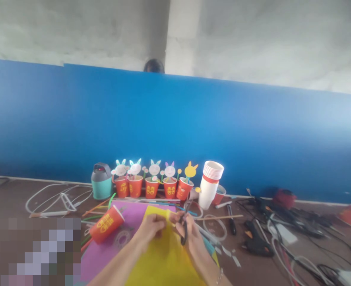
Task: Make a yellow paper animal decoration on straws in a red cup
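While the curled left hand (150,229) pinches flat yellow paper (165,260) short of the brown tabletop (11,200)'s far edge, the right hand (192,235) grips black-handled scissors (185,235).

The plain yellow sheet (166,260) spreads across the near middle, its far part partly hidden. The dark-handled scissors (184,235) sit by its right side, blades pointing far.
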`<state>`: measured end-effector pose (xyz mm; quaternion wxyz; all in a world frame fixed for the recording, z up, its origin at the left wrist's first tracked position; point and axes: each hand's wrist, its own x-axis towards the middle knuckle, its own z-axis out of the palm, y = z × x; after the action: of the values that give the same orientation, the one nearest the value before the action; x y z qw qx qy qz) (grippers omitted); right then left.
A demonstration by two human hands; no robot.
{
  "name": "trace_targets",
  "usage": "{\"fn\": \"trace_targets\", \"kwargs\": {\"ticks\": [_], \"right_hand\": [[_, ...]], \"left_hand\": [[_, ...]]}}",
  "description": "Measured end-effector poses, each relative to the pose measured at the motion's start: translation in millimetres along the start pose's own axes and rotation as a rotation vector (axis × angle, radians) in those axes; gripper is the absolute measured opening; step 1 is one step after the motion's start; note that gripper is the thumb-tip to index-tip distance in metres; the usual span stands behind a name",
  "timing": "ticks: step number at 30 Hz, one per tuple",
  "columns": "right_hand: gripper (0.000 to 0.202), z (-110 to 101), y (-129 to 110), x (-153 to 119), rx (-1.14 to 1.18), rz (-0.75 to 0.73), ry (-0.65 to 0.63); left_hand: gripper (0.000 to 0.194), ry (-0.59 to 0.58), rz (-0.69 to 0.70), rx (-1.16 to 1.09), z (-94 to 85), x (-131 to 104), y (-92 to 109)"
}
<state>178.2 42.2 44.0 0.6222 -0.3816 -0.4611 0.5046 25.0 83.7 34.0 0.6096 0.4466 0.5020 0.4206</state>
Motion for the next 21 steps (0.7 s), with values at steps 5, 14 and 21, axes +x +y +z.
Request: {"fn": "trace_targets", "kwargs": {"ticks": [5,14,21], "right_hand": [[0.029,2,2,0,0.019,0.074,-0.061],[0.034,-7,17,7,-0.109,-0.023,0.233],[0.037,-2,18,5,0.042,0.038,0.137]], "left_hand": [[0.014,0.018,0.017,0.118,2.5,-1,-5],[0.045,0.153,0.048,0.068,10.8,-6,-12],[0.061,0.079,-0.043,-0.167,9.2,-1,-23]]}}
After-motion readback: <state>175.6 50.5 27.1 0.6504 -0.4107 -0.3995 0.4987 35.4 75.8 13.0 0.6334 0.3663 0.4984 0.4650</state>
